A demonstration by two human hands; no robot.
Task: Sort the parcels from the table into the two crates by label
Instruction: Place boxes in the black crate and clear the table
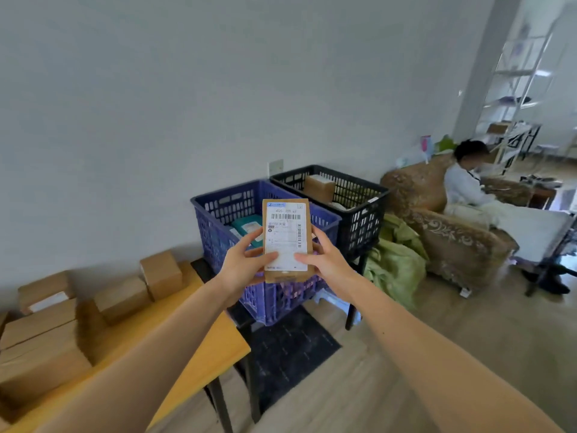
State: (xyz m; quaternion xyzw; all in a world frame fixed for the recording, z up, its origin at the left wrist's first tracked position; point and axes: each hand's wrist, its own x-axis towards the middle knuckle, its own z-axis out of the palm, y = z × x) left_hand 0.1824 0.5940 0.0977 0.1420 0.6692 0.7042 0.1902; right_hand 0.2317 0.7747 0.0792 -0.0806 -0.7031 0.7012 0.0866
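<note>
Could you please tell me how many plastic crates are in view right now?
2. The blue crate stands just behind the parcel; the black crate sits beside it to the right, nearer the armchair. I see no others.

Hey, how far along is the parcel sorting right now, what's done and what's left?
Partly done: the blue crate holds a teal parcel and the black crate holds a brown box. In hand: the left hand and right hand grip a labelled parcel, label facing the camera, in front of the crates. Left: several cardboard boxes sit on the table.
</note>
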